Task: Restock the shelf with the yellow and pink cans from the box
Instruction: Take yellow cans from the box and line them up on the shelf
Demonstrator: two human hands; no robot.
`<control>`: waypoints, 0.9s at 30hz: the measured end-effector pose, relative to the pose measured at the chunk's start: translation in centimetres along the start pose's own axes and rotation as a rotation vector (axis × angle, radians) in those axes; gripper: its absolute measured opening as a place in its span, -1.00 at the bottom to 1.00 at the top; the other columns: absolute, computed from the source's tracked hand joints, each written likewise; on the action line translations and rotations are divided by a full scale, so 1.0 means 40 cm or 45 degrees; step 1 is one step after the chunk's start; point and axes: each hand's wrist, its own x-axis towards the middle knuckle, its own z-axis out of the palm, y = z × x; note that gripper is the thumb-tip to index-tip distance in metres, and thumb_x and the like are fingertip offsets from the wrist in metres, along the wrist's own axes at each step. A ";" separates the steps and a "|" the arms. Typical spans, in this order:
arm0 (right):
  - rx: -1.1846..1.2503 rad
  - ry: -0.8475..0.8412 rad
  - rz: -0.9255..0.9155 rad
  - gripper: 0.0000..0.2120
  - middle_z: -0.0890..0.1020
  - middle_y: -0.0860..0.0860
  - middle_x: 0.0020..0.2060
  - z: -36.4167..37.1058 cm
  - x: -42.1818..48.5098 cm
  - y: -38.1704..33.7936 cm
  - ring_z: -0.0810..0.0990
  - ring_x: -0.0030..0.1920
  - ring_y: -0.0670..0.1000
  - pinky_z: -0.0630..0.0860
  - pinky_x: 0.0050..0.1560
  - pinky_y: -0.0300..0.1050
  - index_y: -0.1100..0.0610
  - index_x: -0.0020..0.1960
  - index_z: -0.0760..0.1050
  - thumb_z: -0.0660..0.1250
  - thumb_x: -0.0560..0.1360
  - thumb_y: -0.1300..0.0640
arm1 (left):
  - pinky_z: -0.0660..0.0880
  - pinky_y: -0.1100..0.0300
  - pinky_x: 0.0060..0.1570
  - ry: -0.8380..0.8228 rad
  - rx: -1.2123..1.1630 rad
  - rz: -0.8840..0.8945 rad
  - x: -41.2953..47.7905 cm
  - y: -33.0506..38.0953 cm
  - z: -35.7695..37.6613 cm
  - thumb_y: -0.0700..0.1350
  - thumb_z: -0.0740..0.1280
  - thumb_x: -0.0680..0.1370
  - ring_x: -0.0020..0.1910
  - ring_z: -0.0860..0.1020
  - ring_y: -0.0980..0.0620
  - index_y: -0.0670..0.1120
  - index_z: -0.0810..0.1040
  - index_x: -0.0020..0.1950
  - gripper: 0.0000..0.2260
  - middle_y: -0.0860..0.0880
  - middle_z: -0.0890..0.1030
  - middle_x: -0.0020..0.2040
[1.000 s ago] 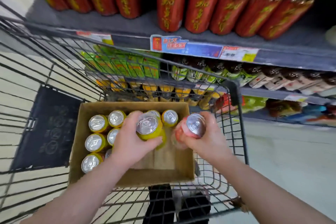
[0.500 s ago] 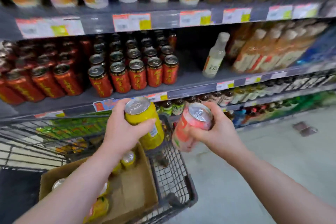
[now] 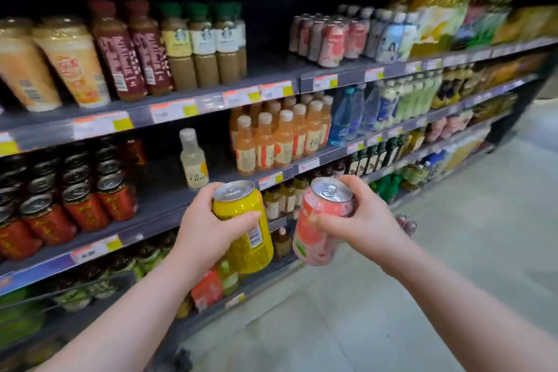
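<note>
both hands are closed around one can each. left hand (image 3: 208, 232) wraps the yellow can (image 3: 246, 228) at mid-body, thumb across the front, fingers hidden behind. right hand (image 3: 367, 220) clamps the pink can (image 3: 321, 222) from its right side, thumb low on the front, fingers over the upper rim. both cans are clear of any surface, held in the air in front of the shelving. the box is not in view.

orientation: long axes run roughly top to bottom, tops tilted slightly away from the camera toward the shelves. the cans sit just beside each other without touching.

target relation: a block of pink cans on the upper shelf (image 3: 330, 39) stands up and to the right of the hands, well apart. the right hand is the nearer one to it. judged from this, the pink can needs a lift up and forward, base kept level. no matching yellow stock can be told apart in the blur, so the yellow can's slot cannot be fixed.

surface and room: shelf boards (image 3: 271, 69) are dark, flat, fronted by price label strips (image 3: 241, 96). open board shows left of the pink block. a single clear bottle (image 3: 193, 157) stands alone on the middle shelf with bare space around it, red cans (image 3: 81, 205) to its left. aisle floor (image 3: 453, 251) to the right is pale and unobstructed.
</note>
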 end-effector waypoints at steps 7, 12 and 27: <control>-0.016 0.136 -0.019 -0.50 0.61 -0.21 -0.16 -0.292 0.050 0.069 0.58 -0.18 -0.24 0.55 -0.13 -0.19 -0.29 -0.12 0.41 0.44 -0.04 -0.17 | 0.45 0.20 -0.31 -0.092 -0.044 0.053 0.040 0.127 0.288 -0.09 0.57 0.24 -0.23 0.60 0.13 0.14 0.50 -0.11 -0.65 0.09 0.63 -0.17; -0.028 0.160 -0.030 -0.53 0.59 -0.24 -0.16 -0.393 0.110 0.095 0.57 -0.18 -0.27 0.54 -0.12 -0.21 -0.38 -0.15 0.38 0.44 -0.01 -0.17 | 0.44 0.22 -0.30 -0.108 -0.010 0.087 0.109 0.182 0.387 -0.10 0.54 0.27 -0.16 0.58 0.14 0.15 0.48 -0.10 -0.67 0.11 0.61 -0.15; -0.116 0.192 -0.107 -0.55 0.58 -0.23 -0.14 -0.607 0.650 0.069 0.59 -0.22 -0.28 0.48 -0.28 -0.37 -0.25 -0.10 0.35 0.50 0.12 -0.12 | 0.46 0.26 -0.28 -0.125 -0.051 0.264 0.649 0.296 0.629 -0.12 0.57 0.25 -0.19 0.60 0.15 0.16 0.51 -0.08 -0.63 0.08 0.64 -0.17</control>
